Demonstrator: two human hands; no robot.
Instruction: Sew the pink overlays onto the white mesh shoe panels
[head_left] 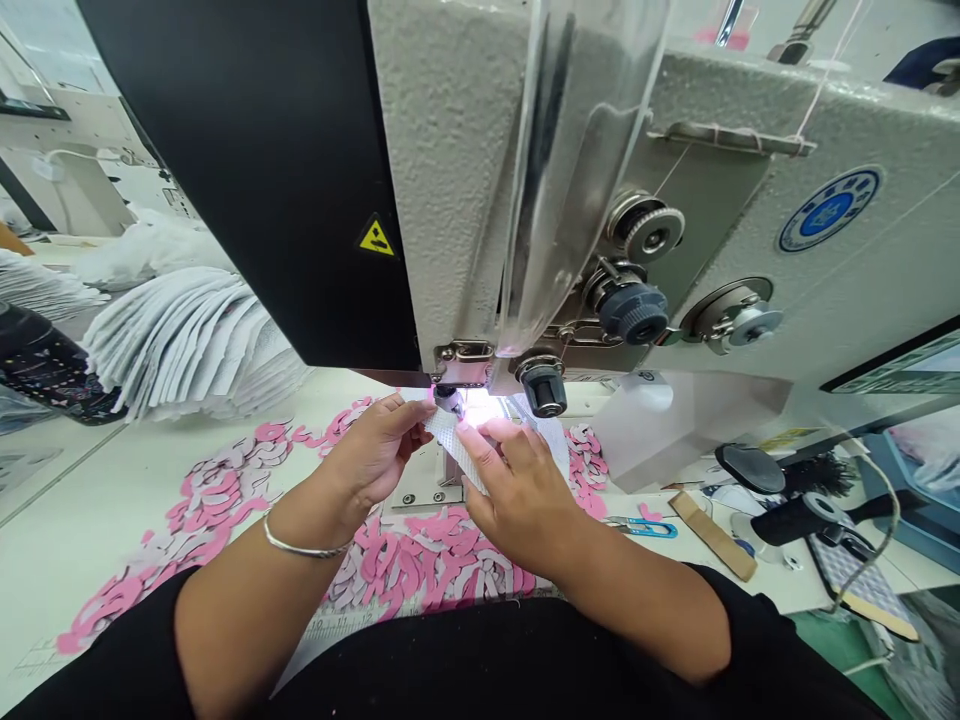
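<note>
Clearly, in the head view, the left hand [386,445] pinches the edge of a white cloth [454,445] between thumb and forefinger. The right hand [517,485] lays its fingers upon this cloth; whether it also grips it, I cannot tell. The cloth is under the lit needle area of the sewing machine [446,170]. Around it, many pink pieces [390,560] lie on the worktop [97,520]. Blue snips [651,528] are at the right, near a brown strip [712,535].
</note>
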